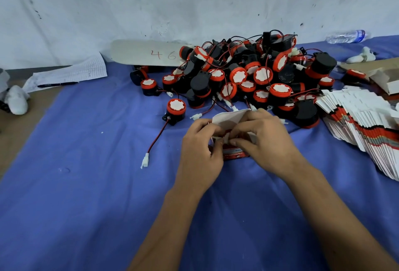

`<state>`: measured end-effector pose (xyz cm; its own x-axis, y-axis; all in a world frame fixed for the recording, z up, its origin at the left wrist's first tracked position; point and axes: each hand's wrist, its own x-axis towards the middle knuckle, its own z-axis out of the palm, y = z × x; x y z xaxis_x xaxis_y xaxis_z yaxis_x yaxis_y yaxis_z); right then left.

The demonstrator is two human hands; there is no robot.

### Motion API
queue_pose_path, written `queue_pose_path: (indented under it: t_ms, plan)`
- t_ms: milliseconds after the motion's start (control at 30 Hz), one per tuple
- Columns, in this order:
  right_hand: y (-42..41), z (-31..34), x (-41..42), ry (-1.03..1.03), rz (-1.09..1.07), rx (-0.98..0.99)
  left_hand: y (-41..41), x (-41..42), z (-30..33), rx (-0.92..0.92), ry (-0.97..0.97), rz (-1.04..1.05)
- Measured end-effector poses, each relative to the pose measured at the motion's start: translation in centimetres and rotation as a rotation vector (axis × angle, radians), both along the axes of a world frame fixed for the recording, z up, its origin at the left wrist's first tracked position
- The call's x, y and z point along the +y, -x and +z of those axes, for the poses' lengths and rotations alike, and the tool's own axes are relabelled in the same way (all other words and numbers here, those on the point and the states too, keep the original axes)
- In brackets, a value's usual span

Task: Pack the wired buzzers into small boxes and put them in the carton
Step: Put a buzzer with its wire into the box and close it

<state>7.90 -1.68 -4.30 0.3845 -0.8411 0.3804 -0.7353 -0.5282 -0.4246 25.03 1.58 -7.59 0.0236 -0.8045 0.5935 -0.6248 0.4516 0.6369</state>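
Head view. Your left hand (199, 152) and right hand (262, 139) meet at the centre of the blue-covered table (86, 184), both pinching a small box (232, 134) between them: the left grips its 9 o'clock side, and the fingertips (234, 141) of the right fold a white flap down onto it. The box's open white flap rises toward 12 o'clock; its red printed face turns toward 6 o'clock, long axis running 9 to 3.

At 12 o'clock, just beyond the box, lies the heap of wired buzzers (248, 72), black bodies with red caps. One loose buzzer (175, 109) sits at 10 o'clock, its red-and-black lead trailing toward 7 o'clock to a white connector (145, 160). At 3 o'clock a fanned stack of flat boxes (367, 123) lies near your right hand. Far off: paper and pen (64, 76) at 10 o'clock, a water bottle (347, 36) at 2 o'clock.
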Motion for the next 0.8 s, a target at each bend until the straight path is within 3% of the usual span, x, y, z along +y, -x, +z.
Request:
queue_pose_path:
  t_ms: [233, 500, 800]
  plan:
    - [1.1, 0.1, -0.4, -0.153, 0.169, -0.122, -0.2, 0.1, -0.1, 0.054, -0.059, -0.02]
    - [-0.2, -0.1, -0.1, -0.19, 0.043, -0.203, -0.3, 0.1, -0.2, 0.122, -0.141, -0.056]
    - [-0.1, 0.3, 0.3, -0.264, 0.104, -0.202, -0.5, 0.4, 0.1, 0.305, -0.267, -0.077]
